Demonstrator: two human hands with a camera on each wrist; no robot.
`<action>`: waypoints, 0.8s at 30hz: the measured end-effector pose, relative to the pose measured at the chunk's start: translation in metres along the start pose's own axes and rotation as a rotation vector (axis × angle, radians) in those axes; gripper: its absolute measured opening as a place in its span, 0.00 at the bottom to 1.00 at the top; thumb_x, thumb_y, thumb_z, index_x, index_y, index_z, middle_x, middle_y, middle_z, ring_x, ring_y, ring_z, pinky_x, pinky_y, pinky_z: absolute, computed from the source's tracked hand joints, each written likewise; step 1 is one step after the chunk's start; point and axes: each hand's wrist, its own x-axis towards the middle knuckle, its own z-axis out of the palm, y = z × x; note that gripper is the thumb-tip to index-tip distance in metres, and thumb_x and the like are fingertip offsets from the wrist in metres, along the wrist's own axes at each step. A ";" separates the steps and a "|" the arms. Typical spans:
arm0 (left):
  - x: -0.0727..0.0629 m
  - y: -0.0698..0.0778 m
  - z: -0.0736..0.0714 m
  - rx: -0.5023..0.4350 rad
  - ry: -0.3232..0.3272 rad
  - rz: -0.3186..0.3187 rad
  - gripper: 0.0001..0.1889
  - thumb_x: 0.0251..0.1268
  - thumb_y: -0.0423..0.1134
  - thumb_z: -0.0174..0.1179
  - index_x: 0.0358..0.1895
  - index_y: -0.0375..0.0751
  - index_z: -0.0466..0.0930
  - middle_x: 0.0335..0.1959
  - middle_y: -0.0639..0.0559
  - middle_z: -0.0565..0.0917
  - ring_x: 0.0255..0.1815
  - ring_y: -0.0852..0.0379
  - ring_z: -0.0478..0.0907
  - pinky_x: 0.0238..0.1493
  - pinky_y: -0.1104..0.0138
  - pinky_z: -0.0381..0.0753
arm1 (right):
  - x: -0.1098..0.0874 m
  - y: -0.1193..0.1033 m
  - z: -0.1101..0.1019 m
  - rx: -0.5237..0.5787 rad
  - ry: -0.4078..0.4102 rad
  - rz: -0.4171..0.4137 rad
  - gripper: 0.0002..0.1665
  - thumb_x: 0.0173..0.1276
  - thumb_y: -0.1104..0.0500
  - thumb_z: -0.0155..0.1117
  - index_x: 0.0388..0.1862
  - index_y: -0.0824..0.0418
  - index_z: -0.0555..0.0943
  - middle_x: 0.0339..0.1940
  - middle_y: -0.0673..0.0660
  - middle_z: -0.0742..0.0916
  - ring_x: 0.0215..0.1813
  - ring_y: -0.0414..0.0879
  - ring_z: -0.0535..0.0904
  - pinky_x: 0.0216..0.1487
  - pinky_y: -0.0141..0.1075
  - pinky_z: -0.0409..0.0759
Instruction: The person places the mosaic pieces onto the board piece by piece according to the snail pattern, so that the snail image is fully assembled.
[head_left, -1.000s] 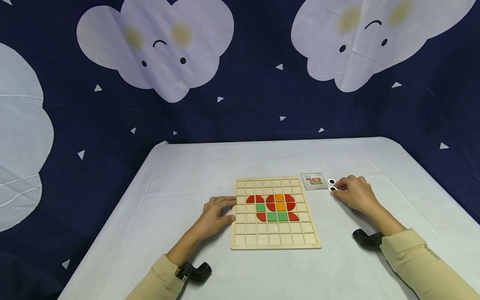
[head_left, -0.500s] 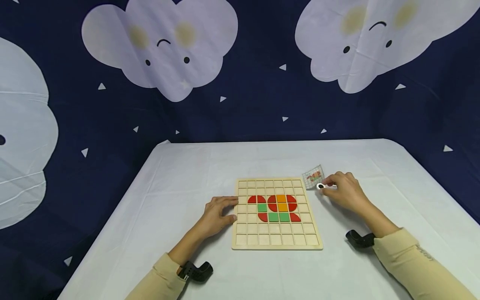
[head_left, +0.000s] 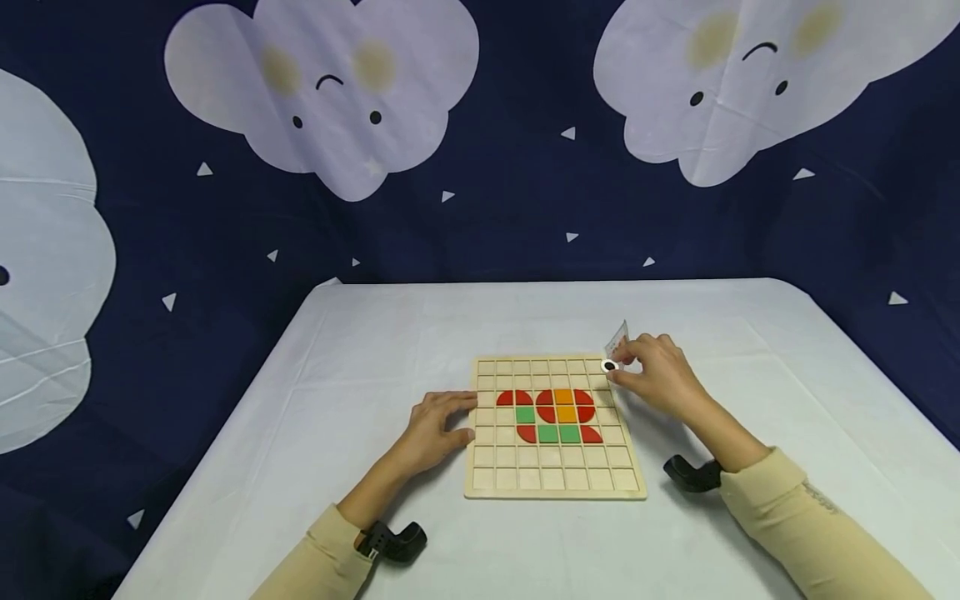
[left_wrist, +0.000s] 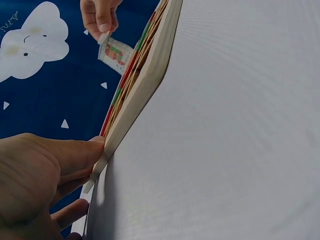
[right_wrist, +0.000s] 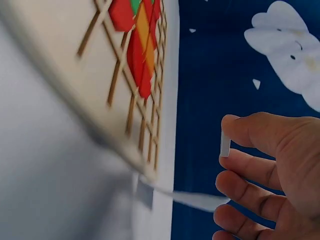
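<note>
My right hand pinches a small white round piece with a black dot between thumb and index finger, by the far right corner of the wooden grid board. Behind those fingers, a small pattern card stands tilted up; in the right wrist view its edge meets the lower fingers. My left hand rests at the board's left edge, thumb and fingers extended and touching it. Red rounded pieces, orange squares and green squares lie in the board's cells.
A white cloth covers the table. Behind it hangs a dark blue curtain with white clouds. Each wrist wears a black device, one on the left and one on the right.
My right hand has moved left from beside the card to the board's corner, carrying the dotted piece. The card, flat at first, has tipped up and shifted left. My left hand stays put.
</note>
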 end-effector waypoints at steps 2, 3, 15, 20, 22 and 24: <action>0.000 0.000 0.000 0.000 0.002 0.000 0.23 0.54 0.35 0.66 0.56 0.38 0.78 0.63 0.50 0.76 0.65 0.45 0.64 0.64 0.47 0.53 | 0.002 -0.006 0.002 0.006 0.001 -0.009 0.15 0.57 0.54 0.69 0.40 0.61 0.84 0.37 0.59 0.84 0.40 0.52 0.69 0.44 0.45 0.63; 0.000 0.000 0.000 0.000 0.001 0.000 0.23 0.54 0.35 0.66 0.56 0.38 0.78 0.63 0.50 0.76 0.65 0.45 0.64 0.63 0.47 0.54 | 0.003 -0.009 0.002 0.007 0.004 -0.014 0.15 0.57 0.53 0.69 0.40 0.61 0.84 0.37 0.59 0.84 0.40 0.52 0.70 0.44 0.46 0.63; 0.000 -0.001 -0.001 -0.002 -0.007 0.008 0.24 0.55 0.35 0.66 0.57 0.38 0.77 0.64 0.49 0.75 0.65 0.45 0.63 0.65 0.47 0.53 | 0.026 -0.048 0.030 0.010 -0.050 -0.078 0.15 0.57 0.52 0.69 0.40 0.59 0.85 0.37 0.56 0.83 0.42 0.52 0.71 0.48 0.48 0.65; 0.000 -0.001 -0.001 -0.001 0.000 0.011 0.23 0.55 0.35 0.66 0.57 0.38 0.77 0.63 0.50 0.75 0.65 0.45 0.64 0.64 0.47 0.53 | 0.037 -0.061 0.047 0.008 -0.082 -0.129 0.15 0.57 0.51 0.70 0.40 0.58 0.85 0.38 0.56 0.83 0.42 0.52 0.71 0.48 0.48 0.65; 0.000 -0.002 -0.001 0.000 0.000 0.011 0.23 0.55 0.35 0.66 0.57 0.38 0.78 0.63 0.50 0.75 0.65 0.45 0.64 0.64 0.48 0.53 | 0.040 -0.064 0.053 0.010 -0.106 -0.132 0.15 0.57 0.51 0.70 0.40 0.58 0.85 0.38 0.56 0.83 0.43 0.52 0.71 0.48 0.48 0.66; -0.001 -0.002 -0.001 0.001 -0.001 0.009 0.23 0.55 0.35 0.66 0.57 0.38 0.78 0.63 0.50 0.75 0.65 0.45 0.64 0.64 0.48 0.54 | 0.042 -0.066 0.059 0.012 -0.136 -0.132 0.16 0.57 0.50 0.70 0.40 0.58 0.85 0.38 0.56 0.83 0.43 0.52 0.71 0.49 0.49 0.66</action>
